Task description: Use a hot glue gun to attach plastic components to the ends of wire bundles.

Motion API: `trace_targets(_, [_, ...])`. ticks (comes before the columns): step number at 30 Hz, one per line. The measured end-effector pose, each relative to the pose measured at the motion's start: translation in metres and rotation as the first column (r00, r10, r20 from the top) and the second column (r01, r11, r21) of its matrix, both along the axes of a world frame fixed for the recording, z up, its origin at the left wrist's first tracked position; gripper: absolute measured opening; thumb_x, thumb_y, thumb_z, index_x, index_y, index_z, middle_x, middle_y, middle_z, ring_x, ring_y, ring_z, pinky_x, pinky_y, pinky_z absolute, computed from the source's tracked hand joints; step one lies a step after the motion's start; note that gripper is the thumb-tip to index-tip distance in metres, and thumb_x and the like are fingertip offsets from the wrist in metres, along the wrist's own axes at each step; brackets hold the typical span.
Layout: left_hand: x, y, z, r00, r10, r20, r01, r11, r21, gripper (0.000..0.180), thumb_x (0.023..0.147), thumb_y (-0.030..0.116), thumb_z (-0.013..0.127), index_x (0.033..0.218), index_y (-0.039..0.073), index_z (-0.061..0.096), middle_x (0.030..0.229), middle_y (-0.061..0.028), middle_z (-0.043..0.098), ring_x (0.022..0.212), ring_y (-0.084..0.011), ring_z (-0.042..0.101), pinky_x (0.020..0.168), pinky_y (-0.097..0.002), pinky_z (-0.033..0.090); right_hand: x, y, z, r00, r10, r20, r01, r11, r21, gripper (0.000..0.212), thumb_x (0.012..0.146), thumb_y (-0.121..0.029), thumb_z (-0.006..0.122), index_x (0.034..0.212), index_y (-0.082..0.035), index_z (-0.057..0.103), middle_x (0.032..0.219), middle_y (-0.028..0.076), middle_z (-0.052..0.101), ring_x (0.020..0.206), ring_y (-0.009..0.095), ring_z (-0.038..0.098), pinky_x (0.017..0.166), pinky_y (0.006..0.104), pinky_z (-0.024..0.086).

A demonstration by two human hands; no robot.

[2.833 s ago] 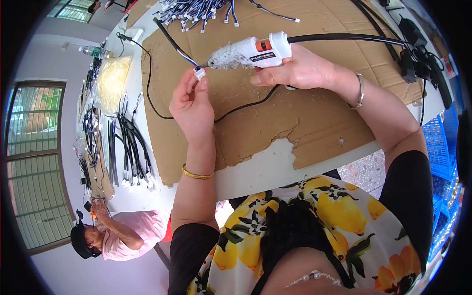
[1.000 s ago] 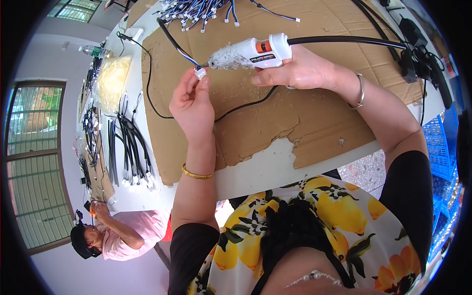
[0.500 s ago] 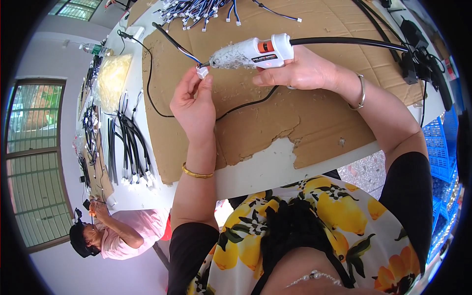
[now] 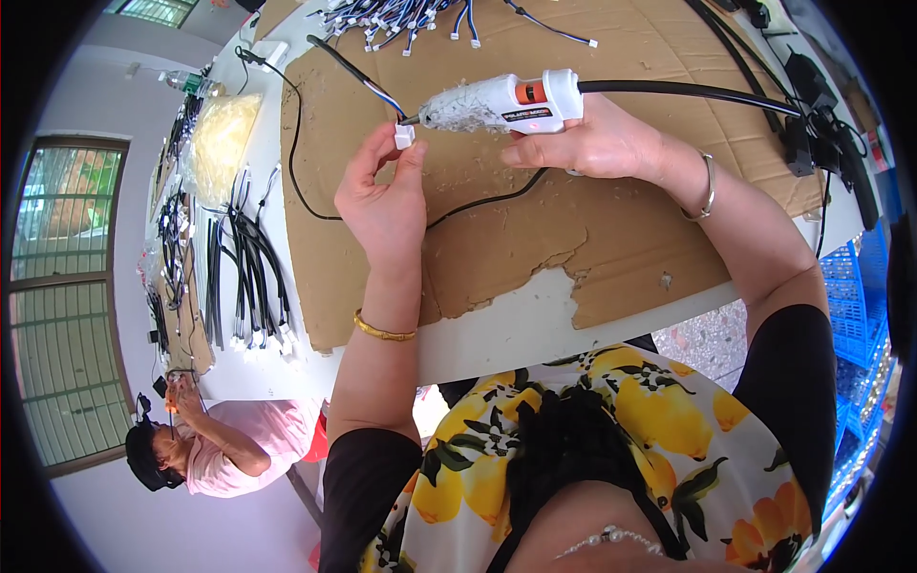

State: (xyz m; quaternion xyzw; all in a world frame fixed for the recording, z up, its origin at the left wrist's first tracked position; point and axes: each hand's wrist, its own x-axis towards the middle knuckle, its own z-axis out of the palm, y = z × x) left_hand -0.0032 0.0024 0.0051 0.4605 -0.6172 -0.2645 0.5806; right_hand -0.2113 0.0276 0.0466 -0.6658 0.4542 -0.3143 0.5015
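Observation:
My left hand (image 4: 384, 196) pinches a small white plug connector (image 4: 405, 136) between thumb and fingertips. From the connector a sleeved cable (image 4: 349, 69) with a few thin coloured wires runs up and to the left. My right hand (image 4: 597, 138) is wrapped round a white hot glue gun (image 4: 497, 105) with an orange window in its side. Its nozzle points left and sits right at the wires where they enter the connector; whether it touches them is hard to tell. Strings of dried glue cover the gun's front. A thick black cord (image 4: 688, 90) leaves its rear.
Torn brown cardboard (image 4: 516, 229) covers the white table. Connector-tipped wires (image 4: 401, 17) are heaped at the far edge, and black cables (image 4: 248, 272) lie at left beside a plastic bag (image 4: 224, 143). Black adapters (image 4: 807, 95) sit far right. A person in pink (image 4: 244, 449) works at left.
Both hands, with the glue gun and connector, appear slightly further right in the picture; most of the scene shifts a little too. The nozzle stays at the connector, and both grips are unchanged.

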Motion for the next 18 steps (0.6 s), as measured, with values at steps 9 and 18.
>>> trace_targets(9, [-0.0008, 0.0007, 0.0026, 0.992, 0.093, 0.087, -0.091, 0.996, -0.022, 0.023, 0.065, 0.001, 0.069, 0.086, 0.002, 0.062, 0.076, -0.0044, 0.062, 0.071, -0.0110, 0.054, 0.066, -0.0249, 0.044, 0.0016, -0.0003, -0.0013, 0.999, -0.023, -0.029, 0.023, 1.000, 0.012, 0.025, 0.073, -0.024, 0.065, 0.082, -0.004, 0.054, 0.070, -0.001, 0.050, 0.066, 0.008, 0.044, 0.061, 0.0235, 0.038])
trace_targets(18, [-0.0002, 0.0007, 0.0048, 0.980, 0.138, 0.143, -0.134, 0.990, -0.038, 0.022, 0.063, 0.001, 0.070, 0.083, 0.004, 0.062, 0.075, -0.0029, 0.061, 0.067, -0.0109, 0.051, 0.061, -0.0249, 0.043, 0.0025, -0.0009, -0.0020, 0.997, -0.046, -0.054, 0.044, 0.999, -0.021, 0.025, 0.073, -0.025, 0.067, 0.082, -0.005, 0.054, 0.070, -0.003, 0.050, 0.065, 0.006, 0.043, 0.058, 0.0225, 0.037])
